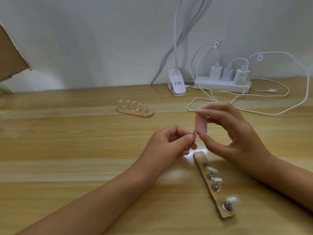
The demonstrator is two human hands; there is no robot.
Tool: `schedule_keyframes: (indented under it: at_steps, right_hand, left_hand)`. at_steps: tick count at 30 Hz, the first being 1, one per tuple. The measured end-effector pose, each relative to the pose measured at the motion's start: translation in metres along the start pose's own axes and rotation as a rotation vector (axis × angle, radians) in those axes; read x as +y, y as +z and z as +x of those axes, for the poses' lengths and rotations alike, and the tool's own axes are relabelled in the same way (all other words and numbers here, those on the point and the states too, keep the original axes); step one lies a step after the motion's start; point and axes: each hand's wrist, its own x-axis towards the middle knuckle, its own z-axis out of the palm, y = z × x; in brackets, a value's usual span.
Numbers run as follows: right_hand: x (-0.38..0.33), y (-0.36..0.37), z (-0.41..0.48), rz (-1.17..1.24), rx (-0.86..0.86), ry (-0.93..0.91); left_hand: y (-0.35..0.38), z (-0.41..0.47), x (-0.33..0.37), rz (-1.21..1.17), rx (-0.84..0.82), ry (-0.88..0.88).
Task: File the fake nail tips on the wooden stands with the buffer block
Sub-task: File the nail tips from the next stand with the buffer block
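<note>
My right hand (225, 133) pinches a pink and orange buffer block (251, 125) upright between thumb and fingers. My left hand (171, 143) holds a small metal nail holder (244, 133) with a nail tip, lifted off its stand; the tip touches the block's orange side. Just below my hands lies a long wooden stand (201, 161) with three white nail tips on metal holders (216, 181) and an empty spot near its far end. A second wooden stand (135, 112) with several nail tips sits farther back on the table.
A white clip lamp (177, 85) stands at the table's back edge. Beside it a white power strip (221, 85) holds three chargers, with white cables (296, 106) looping over the right side. Cardboard (11, 56) juts in at the far left. The table is light wood.
</note>
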Motion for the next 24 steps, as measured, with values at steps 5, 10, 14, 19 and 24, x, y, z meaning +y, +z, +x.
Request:
schedule_keyframes:
  at_steps: [5, 10, 14, 19, 24]
  right_hand:
    - [-0.0012, 0.0019, -0.0001, -0.063, -0.018, -0.064]
    - [-0.0004, -0.0013, -0.0005, -0.143, -0.032, -0.084]
    - [-0.0010, -0.0012, 0.0000, -0.145, -0.044, -0.111]
    - [0.0003, 0.0005, -0.0009, -0.069, -0.030, -0.065]
    - [0.0012, 0.0019, -0.0005, -0.027, -0.021, -0.065]
  left_hand:
    - [0.0000, -0.0004, 0.0015, 0.026, -0.010, 0.004]
    - [0.0004, -0.0013, 0.0035, 0.022, -0.020, 0.010]
    - [0.0004, -0.0022, 0.0051, 0.029, -0.035, 0.023]
    - [0.0003, -0.0019, 0.0052, 0.034, -0.015, 0.030]
    - [-0.0023, -0.0016, 0.0041, 0.058, -0.001, 0.039]
